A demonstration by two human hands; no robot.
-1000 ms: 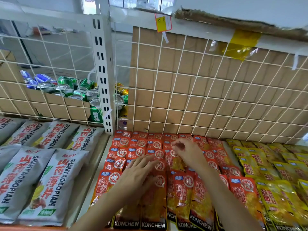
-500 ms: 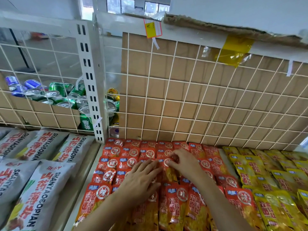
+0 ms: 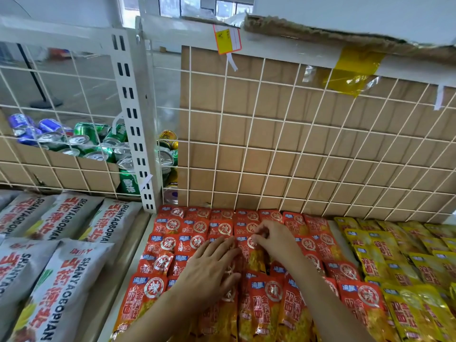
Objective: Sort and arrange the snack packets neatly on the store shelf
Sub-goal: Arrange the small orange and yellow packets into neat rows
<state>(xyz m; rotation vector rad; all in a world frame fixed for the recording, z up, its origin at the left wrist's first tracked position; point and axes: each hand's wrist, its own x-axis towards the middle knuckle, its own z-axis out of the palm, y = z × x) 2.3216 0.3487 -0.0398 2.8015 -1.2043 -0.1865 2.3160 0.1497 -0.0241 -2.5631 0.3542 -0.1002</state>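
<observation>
Red snack packets (image 3: 195, 227) lie in overlapping rows on the white shelf (image 3: 134, 262), reaching back to the wire grid. My left hand (image 3: 209, 265) lies flat with straight fingers on the packets in the middle rows. Just right of it, my right hand (image 3: 274, 236) has its fingers curled and pinches the top edge of one red packet (image 3: 254, 253) between thumb and fingertips. Yellow snack packets (image 3: 385, 257) fill the section to the right of the red ones.
Grey SHANYAOBOPIAN bags (image 3: 61, 280) lie on the neighbouring shelf at left. A white slotted upright (image 3: 133, 134) splits the two bays. Behind the wire grid (image 3: 296, 154) stands cardboard, with drink cans (image 3: 81, 141) piled at back left. A price tag (image 3: 227, 40) hangs above.
My left hand slid a little further back over the red packets. My right hand stayed at the same packet's top edge. The view tilted up and shifted.
</observation>
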